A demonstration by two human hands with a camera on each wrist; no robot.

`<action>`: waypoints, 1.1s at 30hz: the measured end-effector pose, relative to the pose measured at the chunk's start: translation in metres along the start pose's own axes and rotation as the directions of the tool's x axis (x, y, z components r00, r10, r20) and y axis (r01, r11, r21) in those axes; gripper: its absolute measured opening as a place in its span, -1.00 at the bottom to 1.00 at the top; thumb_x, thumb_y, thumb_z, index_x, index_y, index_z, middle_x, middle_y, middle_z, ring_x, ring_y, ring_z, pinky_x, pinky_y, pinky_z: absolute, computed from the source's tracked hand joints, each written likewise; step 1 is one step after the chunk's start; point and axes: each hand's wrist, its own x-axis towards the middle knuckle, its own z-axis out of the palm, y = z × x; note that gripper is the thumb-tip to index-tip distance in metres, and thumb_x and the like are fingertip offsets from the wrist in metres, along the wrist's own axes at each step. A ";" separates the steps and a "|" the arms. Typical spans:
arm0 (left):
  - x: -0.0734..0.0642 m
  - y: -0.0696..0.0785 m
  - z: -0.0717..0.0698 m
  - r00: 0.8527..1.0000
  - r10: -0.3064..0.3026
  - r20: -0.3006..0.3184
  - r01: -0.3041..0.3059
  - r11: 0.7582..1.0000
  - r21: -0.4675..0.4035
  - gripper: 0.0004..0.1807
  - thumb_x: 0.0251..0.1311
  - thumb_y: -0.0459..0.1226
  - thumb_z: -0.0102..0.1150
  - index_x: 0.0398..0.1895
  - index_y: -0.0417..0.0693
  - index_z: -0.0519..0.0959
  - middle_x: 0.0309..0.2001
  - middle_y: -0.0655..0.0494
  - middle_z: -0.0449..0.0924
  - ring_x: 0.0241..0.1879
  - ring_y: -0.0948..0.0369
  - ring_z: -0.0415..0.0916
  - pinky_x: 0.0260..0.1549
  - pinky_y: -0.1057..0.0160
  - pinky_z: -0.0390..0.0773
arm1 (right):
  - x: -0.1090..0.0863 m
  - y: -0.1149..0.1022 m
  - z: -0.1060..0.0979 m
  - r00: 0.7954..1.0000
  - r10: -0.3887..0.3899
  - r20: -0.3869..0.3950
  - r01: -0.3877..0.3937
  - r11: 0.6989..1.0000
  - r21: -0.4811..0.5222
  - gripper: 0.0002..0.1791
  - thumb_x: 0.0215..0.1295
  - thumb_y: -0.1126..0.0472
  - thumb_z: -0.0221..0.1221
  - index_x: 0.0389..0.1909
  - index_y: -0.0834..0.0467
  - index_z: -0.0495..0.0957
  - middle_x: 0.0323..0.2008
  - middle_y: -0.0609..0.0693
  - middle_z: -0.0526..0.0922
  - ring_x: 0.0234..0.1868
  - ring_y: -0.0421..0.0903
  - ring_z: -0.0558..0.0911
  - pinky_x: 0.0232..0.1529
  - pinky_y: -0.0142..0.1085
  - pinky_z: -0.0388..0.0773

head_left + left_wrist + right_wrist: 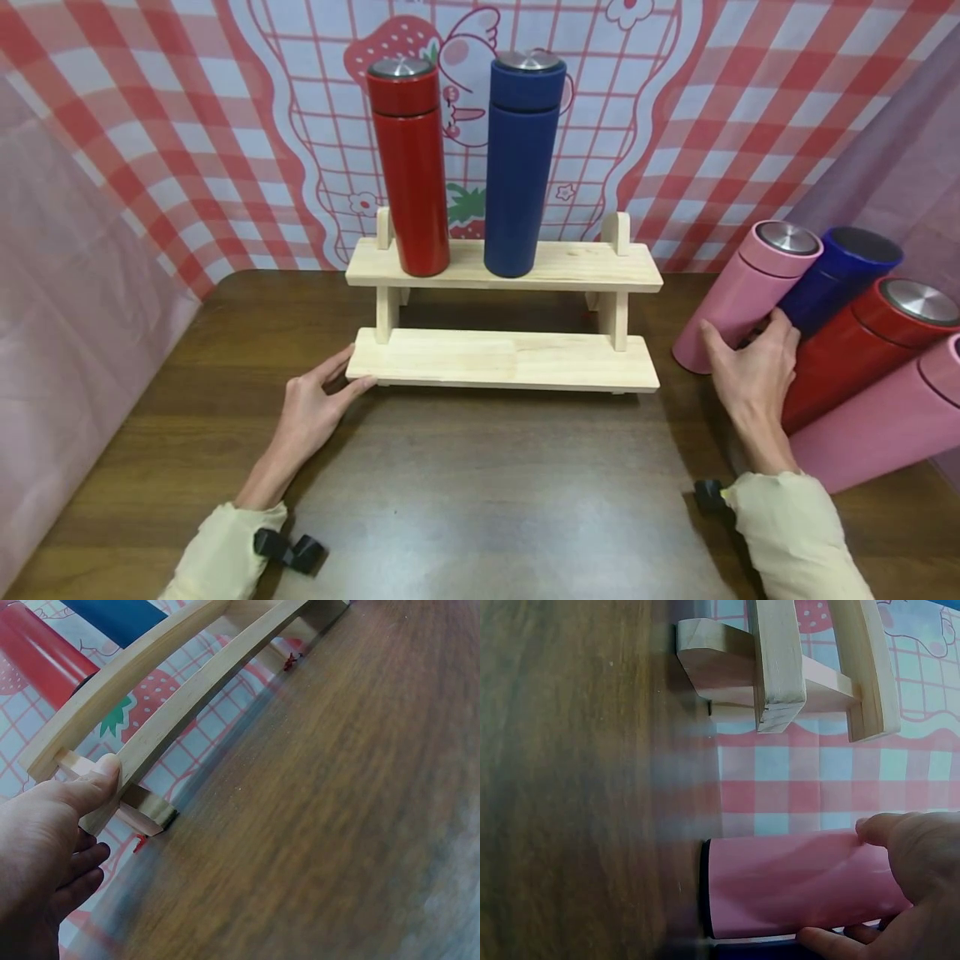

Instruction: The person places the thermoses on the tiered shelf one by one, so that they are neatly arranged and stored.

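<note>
A two-tier wooden shelf [502, 357] stands on the table against the cloth backdrop. My left hand [313, 411] grips the left end of its lower board, the thumb [101, 776] at the front edge. On the upper board stand a red thermos bottle [412, 179] and a dark blue thermos bottle [522, 175]. Off to the right, my right hand [753, 375] holds a pink thermos bottle [750, 287], thumb on one side and fingers on the other. That bottle's base is at the tabletop in the right wrist view; whether it touches is unclear.
Beside the held bottle stand a bright blue bottle [828, 279], another red bottle [855, 358] and a second pink bottle [885, 421], close together at the right edge. The brown wooden table [480, 492] extends in front of the shelf. Checked cloth [750, 108] hangs behind.
</note>
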 end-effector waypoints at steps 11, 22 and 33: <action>-0.001 -0.001 0.001 1.000 0.000 0.002 0.000 1.000 -0.002 -0.35 0.21 -0.26 0.52 0.32 -0.36 0.54 0.11 -0.25 0.65 0.07 -0.06 0.66 -0.02 -0.02 0.64 | 0.001 0.000 0.002 1.000 0.006 -0.012 -0.006 1.000 0.002 -0.19 0.29 0.01 0.37 0.39 0.36 0.29 0.17 0.43 0.40 0.22 0.44 0.41 0.28 0.27 0.30; -0.001 -0.002 0.001 1.000 0.006 -0.002 -0.006 1.000 -0.004 -0.35 0.20 -0.27 0.52 0.31 -0.38 0.53 0.11 -0.27 0.64 0.07 -0.08 0.67 -0.04 -0.03 0.65 | 0.004 -0.001 -0.001 0.997 0.063 0.036 -0.063 0.998 0.007 -0.17 0.30 -0.04 0.36 0.43 0.27 0.27 0.15 0.38 0.58 0.18 0.34 0.54 0.22 0.17 0.40; 0.000 0.000 0.000 1.000 -0.009 0.002 0.009 1.000 0.001 -0.35 0.22 -0.24 0.51 0.32 -0.36 0.54 0.14 -0.26 0.63 0.11 -0.07 0.64 0.01 -0.05 0.62 | 0.006 -0.002 -0.003 0.998 0.051 0.045 -0.052 0.999 0.014 -0.18 0.29 -0.01 0.37 0.41 0.29 0.26 0.15 0.38 0.60 0.16 0.32 0.56 0.19 0.17 0.41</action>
